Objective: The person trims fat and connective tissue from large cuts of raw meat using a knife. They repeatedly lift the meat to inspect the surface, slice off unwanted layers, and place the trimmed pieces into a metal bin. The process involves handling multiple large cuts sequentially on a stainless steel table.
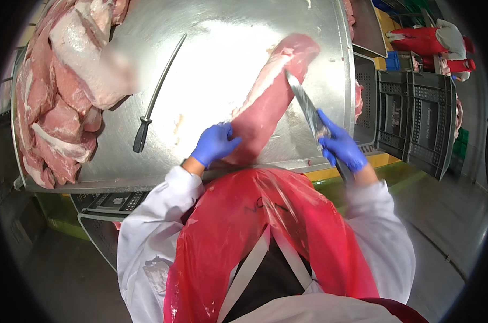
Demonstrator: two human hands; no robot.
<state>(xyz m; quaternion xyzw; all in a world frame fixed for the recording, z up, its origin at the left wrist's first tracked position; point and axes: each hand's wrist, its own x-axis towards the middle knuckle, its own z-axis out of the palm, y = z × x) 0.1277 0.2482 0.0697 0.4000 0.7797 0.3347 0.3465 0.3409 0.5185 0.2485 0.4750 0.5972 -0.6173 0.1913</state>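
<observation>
A long piece of raw meat [271, 102], pink with a pale strip of fat along it, lies slantwise on the steel table [201, 70]. My left hand [217, 144], in a blue glove, rests at its near end with the fingers closed against the meat's edge. My right hand [342, 142], also gloved in blue, is wrapped round the handle of a knife [307, 105]. The blade slants up and left, its tip at the right side of the meat near the far end. Whether the tip cuts in or only touches, I cannot tell.
A sharpening steel [160, 89] with a black handle lies left of the meat. Large raw cuts [61, 102] are heaped along the left edge. Grey crates [416, 116] stand beyond the right edge; another crate [101, 229] sits below the table. A person in red [427, 42] is at far right.
</observation>
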